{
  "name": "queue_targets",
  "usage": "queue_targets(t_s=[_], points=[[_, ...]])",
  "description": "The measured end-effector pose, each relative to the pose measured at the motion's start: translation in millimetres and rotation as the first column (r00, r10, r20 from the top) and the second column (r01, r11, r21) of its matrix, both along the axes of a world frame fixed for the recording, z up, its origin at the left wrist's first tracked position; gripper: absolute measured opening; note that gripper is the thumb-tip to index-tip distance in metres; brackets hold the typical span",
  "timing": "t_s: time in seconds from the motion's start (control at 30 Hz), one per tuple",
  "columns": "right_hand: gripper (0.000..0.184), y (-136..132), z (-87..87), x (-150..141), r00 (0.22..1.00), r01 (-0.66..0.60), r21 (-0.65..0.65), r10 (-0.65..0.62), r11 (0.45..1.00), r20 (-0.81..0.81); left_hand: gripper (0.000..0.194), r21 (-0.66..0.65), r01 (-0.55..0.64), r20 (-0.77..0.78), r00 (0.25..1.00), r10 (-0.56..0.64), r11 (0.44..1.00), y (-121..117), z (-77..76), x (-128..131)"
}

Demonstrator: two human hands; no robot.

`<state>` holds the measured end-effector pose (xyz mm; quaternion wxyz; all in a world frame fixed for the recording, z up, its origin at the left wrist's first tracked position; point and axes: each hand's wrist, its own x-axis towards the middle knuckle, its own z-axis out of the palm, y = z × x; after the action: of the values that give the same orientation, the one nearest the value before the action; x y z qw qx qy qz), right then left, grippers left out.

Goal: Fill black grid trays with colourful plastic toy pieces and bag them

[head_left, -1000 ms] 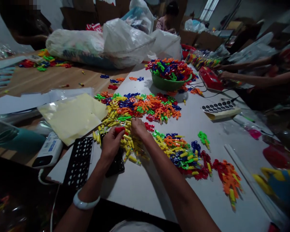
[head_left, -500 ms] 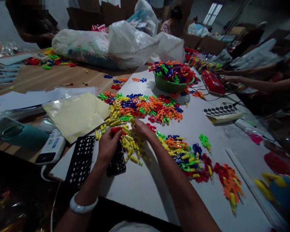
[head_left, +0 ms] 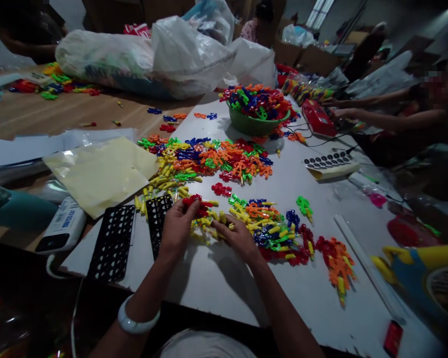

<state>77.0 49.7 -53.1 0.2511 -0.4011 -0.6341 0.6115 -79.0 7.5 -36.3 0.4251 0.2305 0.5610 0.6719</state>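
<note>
The left hand [head_left: 177, 228] pinches red plastic pieces [head_left: 198, 205] between thumb and fingers, above the near edge of a spread of small yellow tubes [head_left: 166, 180]. Just beside it, the right hand [head_left: 239, 239] has its thumb and fingers pinching one or more yellow-ended pieces [head_left: 223, 218]; how many is hard to tell. Beyond both hands, a green bowl [head_left: 252, 125] stands upright on the white tabletop [head_left: 321, 311], heaped above its rim with red, blue, orange and green figures [head_left: 259, 102], with more lying around its base. Two black trays [head_left: 112, 243] with rows of openings lie to the left, one partly hidden by the left hand; white shows through some openings of the other. A large whitish translucent sack [head_left: 108, 62] lies bulging at the back, its contents too blurred to make out. Clear bags [head_left: 308, 90] farther right hold small multicoloured pieces. A teal container [head_left: 20, 213] is at the far left, its inside unreadable. At the right, another person's hands [head_left: 343, 113] are at a red device [head_left: 317, 118].
</note>
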Motion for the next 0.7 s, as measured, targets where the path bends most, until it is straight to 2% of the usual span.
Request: queue_targets(t_s=[0.17, 0.27, 0.33, 0.43, 0.5, 0.53, 0.57, 0.63, 0.7], points=[[0.028, -0.5, 0.3, 6.5, 0.985, 0.004, 0.201, -0.038, 0.979, 0.168, 0.035, -0.038, 0.078, -0.017, 0.997, -0.078, 0.996, -5.4, 5.8, 13.2], [0.028, -1.1, -2.2, 7.7, 0.981, 0.002, 0.247, -0.049, 0.969, 0.186, 0.031, -0.043, 0.078, -0.108, 0.991, -0.082, 0.996, -7.5, 5.2, 16.6], [0.031, -1.7, -1.9, 7.2, 0.983, 0.013, 0.207, -0.051, 0.978, 0.176, 0.027, -0.047, 0.064, -0.215, 0.974, -0.072, 0.997, -9.3, 3.9, 18.0], [0.037, -1.5, 1.0, 6.0, 0.996, 0.017, 0.005, -0.017, 1.000, 0.093, 0.021, -0.042, 0.052, -0.363, 0.930, -0.063, 0.998, -12.1, 2.9, 19.6], [0.040, -1.1, 2.9, 5.6, 0.999, -0.020, -0.122, 0.024, 0.992, 0.034, 0.021, -0.037, 0.047, -0.377, 0.925, -0.058, 0.998, -13.3, 2.6, 20.1], [0.040, -1.1, 3.5, 5.5, 0.999, -0.027, -0.125, 0.031, 0.992, 0.035, 0.022, -0.035, 0.048, -0.352, 0.934, -0.057, 0.998, -13.5, 2.3, 20.2], [0.038, -1.3, 3.9, 5.5, 0.997, -0.018, -0.071, 0.023, 0.997, 0.074, 0.024, -0.035, 0.050, -0.315, 0.947, -0.059, 0.998, -13.6, 2.1, 20.1], [0.031, -3.0, 4.6, 5.1, 0.971, 0.002, 0.172, -0.043, 0.985, 0.237, 0.027, -0.036, 0.042, -0.241, 0.969, -0.049, 0.998, -13.2, 1.6, 19.7], [0.021, -6.3, 6.1, 4.2, 0.904, -0.053, 0.435, -0.142, 0.899, 0.403, 0.029, -0.044, 0.030, -0.214, 0.976, -0.039, 0.999, -12.5, 1.2, 19.2]])
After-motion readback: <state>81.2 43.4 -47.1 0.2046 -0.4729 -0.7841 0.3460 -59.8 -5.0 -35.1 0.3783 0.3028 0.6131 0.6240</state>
